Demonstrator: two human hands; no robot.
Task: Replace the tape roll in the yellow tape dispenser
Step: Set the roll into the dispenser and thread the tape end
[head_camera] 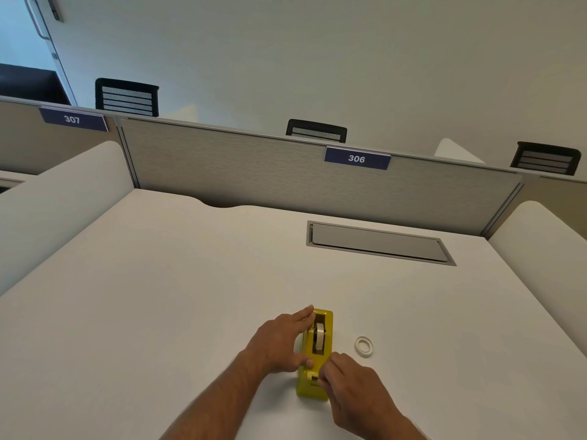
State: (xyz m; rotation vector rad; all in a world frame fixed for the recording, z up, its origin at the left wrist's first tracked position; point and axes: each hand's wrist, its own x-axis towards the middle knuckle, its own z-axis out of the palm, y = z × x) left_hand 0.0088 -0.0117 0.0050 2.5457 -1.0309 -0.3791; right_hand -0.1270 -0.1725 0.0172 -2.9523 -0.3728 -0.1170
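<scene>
The yellow tape dispenser (315, 354) sits on the white surface (178, 281) near me, a little right of the middle, its long axis running from near to far. A roll of tape (319, 336) stands upright in its slot. My left hand (279, 341) lies against the dispenser's left side, fingers stretched toward its far end and thumb pressed on the body near the cutter end. My right hand (352, 381) is at the near end, fingertips pinched together at the cutter; I cannot tell whether they hold a strip of tape. A second, flat-lying tape roll (363, 346) rests on the surface just right of the dispenser, apart from it. Farther off on the right a grey cable hatch (378, 242) is set into the surface, in front of a partition (254, 166) labelled 306.
</scene>
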